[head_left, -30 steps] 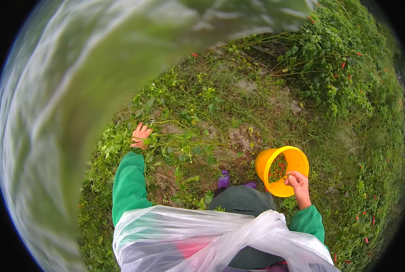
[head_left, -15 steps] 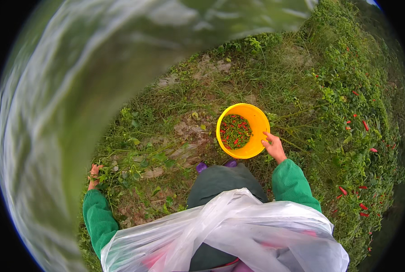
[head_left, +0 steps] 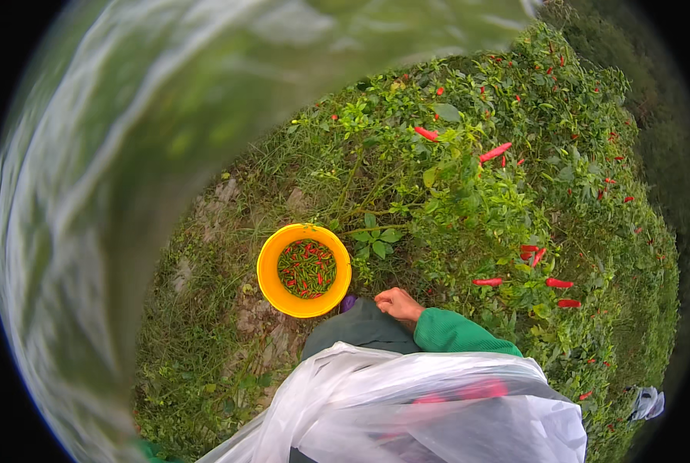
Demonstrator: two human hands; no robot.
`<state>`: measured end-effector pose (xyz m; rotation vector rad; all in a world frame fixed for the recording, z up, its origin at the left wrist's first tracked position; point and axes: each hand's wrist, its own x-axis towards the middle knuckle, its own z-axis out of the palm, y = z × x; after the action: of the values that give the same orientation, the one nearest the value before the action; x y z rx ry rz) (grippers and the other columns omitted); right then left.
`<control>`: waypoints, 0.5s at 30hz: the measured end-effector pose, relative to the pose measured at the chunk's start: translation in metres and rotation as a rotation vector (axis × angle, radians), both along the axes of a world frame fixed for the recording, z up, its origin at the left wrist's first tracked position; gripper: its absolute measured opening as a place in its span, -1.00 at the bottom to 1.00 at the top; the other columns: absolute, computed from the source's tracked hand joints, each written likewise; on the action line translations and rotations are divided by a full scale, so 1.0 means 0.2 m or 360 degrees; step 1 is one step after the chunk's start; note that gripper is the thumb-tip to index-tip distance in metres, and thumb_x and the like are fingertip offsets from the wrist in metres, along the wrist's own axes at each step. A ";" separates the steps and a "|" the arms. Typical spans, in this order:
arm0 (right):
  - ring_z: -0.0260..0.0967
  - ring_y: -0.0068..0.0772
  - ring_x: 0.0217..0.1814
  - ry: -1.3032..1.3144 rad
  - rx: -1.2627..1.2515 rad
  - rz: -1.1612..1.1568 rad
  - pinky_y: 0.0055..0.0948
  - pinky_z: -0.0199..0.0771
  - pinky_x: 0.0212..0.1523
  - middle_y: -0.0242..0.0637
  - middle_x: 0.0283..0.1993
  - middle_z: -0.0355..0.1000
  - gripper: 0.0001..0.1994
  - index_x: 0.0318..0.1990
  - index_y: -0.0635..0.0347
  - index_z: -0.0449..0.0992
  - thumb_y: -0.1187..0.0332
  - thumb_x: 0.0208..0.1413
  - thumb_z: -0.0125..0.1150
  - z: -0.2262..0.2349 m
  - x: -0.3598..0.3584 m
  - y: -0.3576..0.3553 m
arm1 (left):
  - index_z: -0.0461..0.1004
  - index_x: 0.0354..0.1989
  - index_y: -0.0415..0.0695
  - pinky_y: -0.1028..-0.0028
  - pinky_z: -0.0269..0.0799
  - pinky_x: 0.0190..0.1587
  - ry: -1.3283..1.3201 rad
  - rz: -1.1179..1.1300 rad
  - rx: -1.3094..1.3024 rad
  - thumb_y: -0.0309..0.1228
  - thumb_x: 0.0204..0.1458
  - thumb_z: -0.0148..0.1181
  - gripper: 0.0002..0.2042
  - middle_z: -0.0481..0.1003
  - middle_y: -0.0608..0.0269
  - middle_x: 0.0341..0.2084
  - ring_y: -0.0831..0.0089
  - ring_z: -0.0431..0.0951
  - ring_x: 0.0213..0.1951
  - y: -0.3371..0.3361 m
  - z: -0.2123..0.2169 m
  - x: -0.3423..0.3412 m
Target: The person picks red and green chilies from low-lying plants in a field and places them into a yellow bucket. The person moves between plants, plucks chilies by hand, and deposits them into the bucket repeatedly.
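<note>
One hand showed in the head view: the right hand (head_left: 397, 304), coming out of a green sleeve (head_left: 457, 335), rested on the person's grey-trousered knee (head_left: 360, 330). Fingers were loosely curled, knuckles up, nothing visibly held; whether the palm hid anything, I could not tell. Left hand was out of view, apart from a scrap of green at the lower left edge that could be its sleeve. Round orange plastic bucket (head_left: 303, 270) stood upright on a bare soil patch, just left of the right hand and not touching it. It was part-filled with small chillies (head_left: 306, 267), mostly green with some red mixed in. Clear plastic sheet (head_left: 430, 413) covered the person's front across the bottom of the view, something pink showing faintly through it. Leafy chilli plants (head_left: 507, 201) filled the ground ahead and to the right of the hand, with ripe red chillies (head_left: 495, 152) hanging among the leaves, the nearest ones just right of the sleeve. Large blurred green-white shape (head_left: 129, 193), very close to the lens, blocked the whole left and top; could not tell what it was.
</note>
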<state>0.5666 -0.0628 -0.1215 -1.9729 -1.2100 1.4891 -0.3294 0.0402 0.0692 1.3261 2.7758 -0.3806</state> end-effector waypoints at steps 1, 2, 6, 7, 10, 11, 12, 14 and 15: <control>0.49 -0.20 -0.22 0.0031 0.0049 -0.0074 -0.32 0.46 -0.20 -0.07 -0.28 0.52 -0.74 -0.16 0.29 0.52 0.40 -0.03 0.16 0.00 0.03 -0.02 | 0.49 -0.33 -0.19 0.30 0.40 -0.42 0.0448 -0.0163 0.0021 -0.42 -0.18 0.26 -0.79 0.47 0.19 -0.54 0.30 0.47 -0.55 0.17 0.03 0.04; 0.49 -0.20 -0.22 0.0050 0.0046 -0.0149 -0.32 0.46 -0.19 -0.07 -0.28 0.52 -0.74 -0.16 0.30 0.52 0.40 -0.03 0.16 0.01 0.05 -0.04 | 0.49 -0.32 -0.19 0.28 0.43 -0.35 0.0916 -0.0258 0.0058 -0.41 -0.17 0.25 -0.79 0.48 0.18 -0.50 0.27 0.50 -0.50 0.33 0.06 0.08; 0.48 -0.37 -0.31 -0.0025 0.0140 -0.0436 -0.39 0.47 -0.23 -0.17 -0.32 0.53 -0.75 -0.14 0.33 0.50 0.43 0.01 0.10 0.03 0.11 -0.20 | 0.44 -0.28 -0.17 0.28 0.42 -0.26 0.0057 -0.0546 0.0731 -0.41 -0.07 0.14 -0.82 0.46 0.18 -0.46 0.33 0.49 -0.47 1.09 0.01 0.43; 0.48 -0.44 -0.34 -0.0055 0.0188 -0.0519 -0.42 0.47 -0.25 -0.20 -0.34 0.53 -0.75 -0.14 0.34 0.50 0.44 0.02 0.09 0.03 0.10 -0.25 | 0.43 -0.29 -0.17 0.28 0.44 -0.30 -0.0691 -0.0454 0.0862 -0.38 0.00 0.07 -0.84 0.45 0.16 -0.49 0.35 0.49 -0.50 1.31 -0.02 0.58; 0.48 -0.43 -0.33 0.0041 0.0115 -0.0930 -0.42 0.47 -0.25 -0.20 -0.33 0.53 -0.75 -0.13 0.34 0.50 0.44 0.04 0.09 0.05 0.03 -0.44 | 0.38 -0.36 -0.27 0.27 0.43 -0.50 -0.1277 -0.1219 0.0430 -0.26 0.08 -0.09 -0.72 0.43 0.07 -0.50 0.34 0.45 -0.55 1.76 -0.26 1.24; 0.48 -0.36 -0.30 -0.0016 0.0122 -0.1020 -0.39 0.47 -0.23 -0.17 -0.32 0.53 -0.75 -0.13 0.32 0.50 0.43 0.03 0.09 0.05 -0.01 -0.51 | 0.37 -0.39 -0.31 0.26 0.43 -0.56 -0.1415 -0.1451 0.0195 -0.22 0.11 -0.14 -0.66 0.43 0.03 -0.51 0.34 0.44 -0.57 1.83 -0.36 1.52; 0.49 -0.30 -0.28 -0.0053 0.0118 -0.1132 -0.37 0.47 -0.22 -0.15 -0.30 0.53 -0.74 -0.13 0.29 0.50 0.41 0.02 0.08 0.06 -0.06 -0.59 | 0.35 -0.38 -0.33 0.26 0.43 -0.57 -0.1683 -0.1531 0.0027 -0.24 0.11 -0.11 -0.68 0.42 0.02 -0.50 0.32 0.43 -0.59 1.87 -0.46 1.84; 0.50 -0.21 -0.24 -0.0167 0.0064 -0.1333 -0.34 0.47 -0.19 -0.12 -0.29 0.53 -0.73 -0.15 0.28 0.51 0.40 -0.01 0.07 0.11 -0.15 -0.76 | 0.36 -0.41 -0.39 0.34 0.44 -0.59 -0.2251 -0.1238 -0.0319 -0.47 -0.01 -0.01 -0.83 0.43 0.02 -0.52 0.34 0.45 -0.62 1.79 -0.53 2.43; 0.50 -0.20 -0.23 -0.0203 0.0083 -0.1435 -0.33 0.48 -0.19 -0.11 -0.30 0.53 -0.74 -0.16 0.29 0.52 0.40 -0.02 0.07 0.13 -0.21 -0.83 | 0.40 -0.45 -0.42 0.43 0.44 -0.59 -0.2564 -0.0853 -0.0468 -0.67 -0.12 0.05 -0.94 0.44 0.03 -0.56 0.39 0.46 -0.65 1.67 -0.54 2.71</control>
<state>0.5251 -0.2286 -0.0963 -2.1464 -0.2694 0.8569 0.2129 0.3749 -0.0395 1.2915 1.0154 0.2309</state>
